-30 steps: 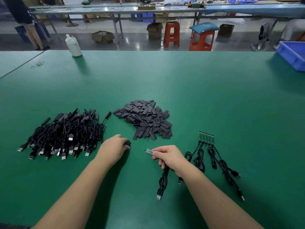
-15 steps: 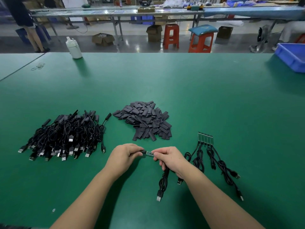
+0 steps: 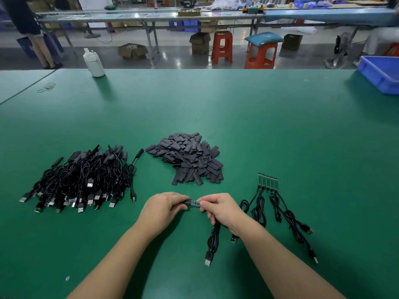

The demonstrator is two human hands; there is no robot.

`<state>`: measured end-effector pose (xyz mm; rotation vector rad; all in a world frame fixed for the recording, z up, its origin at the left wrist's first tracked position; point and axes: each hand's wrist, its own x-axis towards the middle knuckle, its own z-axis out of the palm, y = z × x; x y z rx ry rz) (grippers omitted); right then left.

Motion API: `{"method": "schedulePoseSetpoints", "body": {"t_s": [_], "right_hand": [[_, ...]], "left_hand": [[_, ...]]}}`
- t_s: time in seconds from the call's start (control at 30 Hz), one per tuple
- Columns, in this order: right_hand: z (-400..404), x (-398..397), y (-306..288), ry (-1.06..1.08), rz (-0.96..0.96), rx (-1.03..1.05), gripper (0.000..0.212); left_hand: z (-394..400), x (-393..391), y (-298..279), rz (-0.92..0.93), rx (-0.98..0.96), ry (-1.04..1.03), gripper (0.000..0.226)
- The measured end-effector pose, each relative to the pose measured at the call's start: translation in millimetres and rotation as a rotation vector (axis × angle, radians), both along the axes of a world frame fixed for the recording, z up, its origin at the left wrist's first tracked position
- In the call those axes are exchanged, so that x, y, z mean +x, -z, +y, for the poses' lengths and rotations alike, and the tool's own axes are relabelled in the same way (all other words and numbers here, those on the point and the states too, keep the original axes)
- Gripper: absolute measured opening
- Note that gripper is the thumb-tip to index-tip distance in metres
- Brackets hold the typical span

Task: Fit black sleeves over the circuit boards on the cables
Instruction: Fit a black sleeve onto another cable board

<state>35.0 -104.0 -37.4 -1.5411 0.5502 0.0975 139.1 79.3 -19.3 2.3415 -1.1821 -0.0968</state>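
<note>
Left hand [image 3: 166,207] pinches a black sleeve [image 3: 187,203] at its fingertips while the right hand [image 3: 218,209] grips a circuit board [image 3: 195,203] and its cable [image 3: 212,236], the two meeting just above the green table [image 3: 259,126] near its front edge. Board and sleeve share one long axis, running left to right across the view, with the board's free end pointing left into the mouth of the sleeve. The cable hangs from under the right hand toward the viewer, its USB plug [image 3: 208,261] lying on the table.

Beyond the hands sits a pile of loose sleeves [image 3: 187,160]. To the left, well apart, lies a heap of finished cables [image 3: 84,180], plugs fanned toward the viewer. Just right of the right hand, a row of bare boards [image 3: 267,181] lies side by side, long axes pointing away, their cables [image 3: 280,214] trailing back. Open table stretches behind the piles to a white bottle [image 3: 94,62] at the far edge and a blue bin [image 3: 380,73] at the far right corner.
</note>
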Motion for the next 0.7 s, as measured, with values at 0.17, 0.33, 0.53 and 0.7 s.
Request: {"method": "schedulePoseSetpoints", "body": {"t_s": [0.17,0.33,0.53,0.7], "right_hand": [[-1,-1,1,-0.001,-0.004,0.012,0.012],[-2,-1,3,-0.011,-0.015,0.006,0.012],[-1,-1,5,-0.036,-0.014,-0.030,0.012],[0,0,5,-0.063,-0.005,-0.073,0.012]], "left_hand": [[-2,-1,-4,-0.103,0.038,0.063,0.022],[-9,-5,-6,-0.032,0.068,0.048,0.021],[-13,-4,-7,-0.006,0.135,0.010,0.023],[-10,-1,-12,-0.007,0.189,0.030,0.025]]}}
